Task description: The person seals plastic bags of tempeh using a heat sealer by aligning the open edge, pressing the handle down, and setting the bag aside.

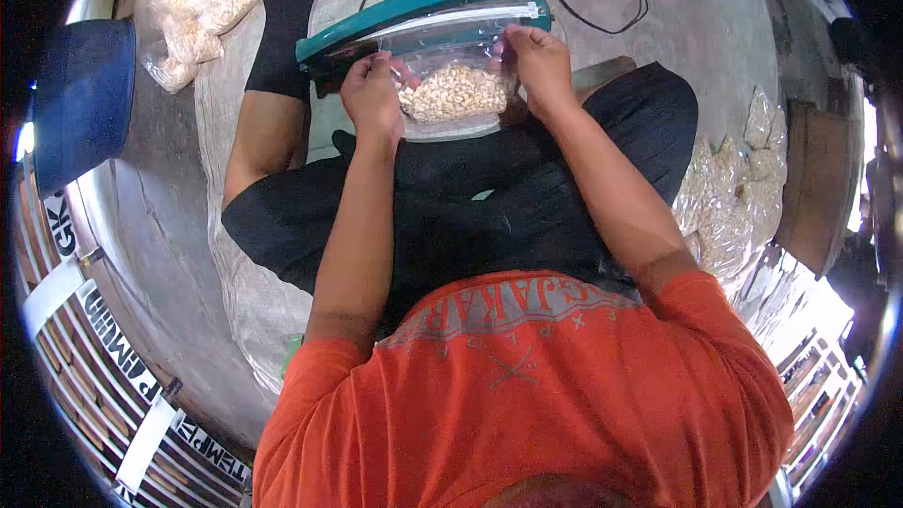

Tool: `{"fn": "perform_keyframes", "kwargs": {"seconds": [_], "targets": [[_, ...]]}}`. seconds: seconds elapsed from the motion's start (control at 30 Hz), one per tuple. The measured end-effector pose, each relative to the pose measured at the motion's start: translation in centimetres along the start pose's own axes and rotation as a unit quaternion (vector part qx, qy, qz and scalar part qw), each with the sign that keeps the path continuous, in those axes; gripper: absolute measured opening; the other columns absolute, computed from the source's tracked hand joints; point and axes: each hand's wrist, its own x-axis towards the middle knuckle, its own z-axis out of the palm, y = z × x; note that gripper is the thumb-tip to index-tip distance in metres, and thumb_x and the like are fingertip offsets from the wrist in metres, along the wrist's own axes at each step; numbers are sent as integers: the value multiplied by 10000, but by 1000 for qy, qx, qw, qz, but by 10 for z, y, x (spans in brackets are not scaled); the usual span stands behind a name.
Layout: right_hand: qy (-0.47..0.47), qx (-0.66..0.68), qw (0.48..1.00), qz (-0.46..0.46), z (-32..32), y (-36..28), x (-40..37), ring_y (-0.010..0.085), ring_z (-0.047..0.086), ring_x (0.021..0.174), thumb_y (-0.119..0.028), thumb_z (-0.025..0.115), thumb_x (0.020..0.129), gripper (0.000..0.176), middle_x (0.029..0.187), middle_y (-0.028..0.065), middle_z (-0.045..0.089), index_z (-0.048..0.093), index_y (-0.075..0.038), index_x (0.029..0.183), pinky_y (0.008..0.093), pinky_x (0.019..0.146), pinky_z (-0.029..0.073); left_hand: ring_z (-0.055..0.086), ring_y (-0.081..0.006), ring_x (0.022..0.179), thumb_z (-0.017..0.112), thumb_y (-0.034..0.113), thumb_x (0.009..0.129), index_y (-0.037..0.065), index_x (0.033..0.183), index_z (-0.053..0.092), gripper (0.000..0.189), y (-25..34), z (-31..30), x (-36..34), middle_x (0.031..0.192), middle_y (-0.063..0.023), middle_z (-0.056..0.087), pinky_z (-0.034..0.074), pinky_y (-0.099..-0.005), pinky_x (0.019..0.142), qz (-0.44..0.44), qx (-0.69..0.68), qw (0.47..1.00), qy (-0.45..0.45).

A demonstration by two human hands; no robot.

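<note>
- The left hand (373, 99) and the right hand (546, 71) hold up a clear bag (453, 94) with pale bits, maybe beans, in its low part.
- The bag is just past the lap, by the long teal tool (400, 14). Its top part is near the white strip (470, 16).
- This looks like the step of holding the bag straight at the strip.
- Any move from here calls for both hands to go together, so the bag does not tip.
- The left fingers pinch the bag's left side. The right fingers pinch it near its top right corner.
- Both arms reach forward over the black shorts (461, 198), palms mostly facing each other.
- More full bags (734, 193) sit to the right.
</note>
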Motion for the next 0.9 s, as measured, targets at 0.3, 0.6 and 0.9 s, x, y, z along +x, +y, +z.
{"fn": "perform_keyframes", "kwargs": {"seconds": [0.3,0.6,0.9], "targets": [[8,8,999,-40,4,0,0,201,694,688,-170,608,1031,188,853,114,691,635,16,1033,315,644,570,623,-193,641,626,96,991,-25,969,612,125,4,2,-2,820,-119,656,569,-377,551,25,-16,999,16],[34,-34,998,-52,8,-3,6,205,700,708,-175,602,1026,226,860,115,692,654,41,1066,324,651,565,603,-191,700,643,84,965,5,947,609,88,13,12,6,834,-99,622,583,-393,559,-36,-63,996,50],[49,-33,998,-33,8,3,10,195,686,696,-195,615,1024,231,843,99,691,667,30,1009,311,635,539,573,-151,658,665,129,966,22,910,621,129,11,11,8,820,-73,633,538,-333,549,-36,-59,997,27]]}}
